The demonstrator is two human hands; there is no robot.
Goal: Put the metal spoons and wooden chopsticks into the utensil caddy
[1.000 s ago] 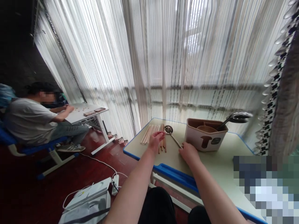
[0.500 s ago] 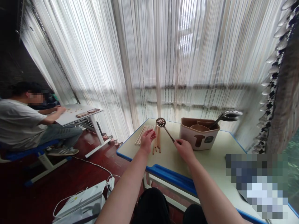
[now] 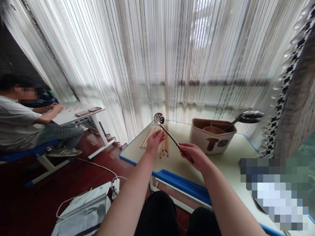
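A pale, sheer curtain (image 3: 157,49) is hung behind the caddy (image 3: 200,141). The caddy is set on a blue-edged bench (image 3: 231,167). Far to the left of the caddy, another person (image 3: 14,114) is seated at a white bench (image 3: 73,113). The caddy is white outside and brown inside, and is divided into compartments. A slotted skimmer (image 3: 172,138) is held above the bench, left of the caddy, its round head tilted up and away from it. The skimmer's dark handle is gripped in the right hand (image 3: 193,154), just left of the caddy. Farther left of the caddy, the left hand (image 3: 155,139) is half curled beside the skimmer's stem; whether the stem is touched cannot be told. A metal ladle (image 3: 251,114) is leaned out over the caddy's right side. Brown chopsticks (image 3: 167,147) are laid left of the caddy, with pale chopsticks (image 3: 146,137) farther left.
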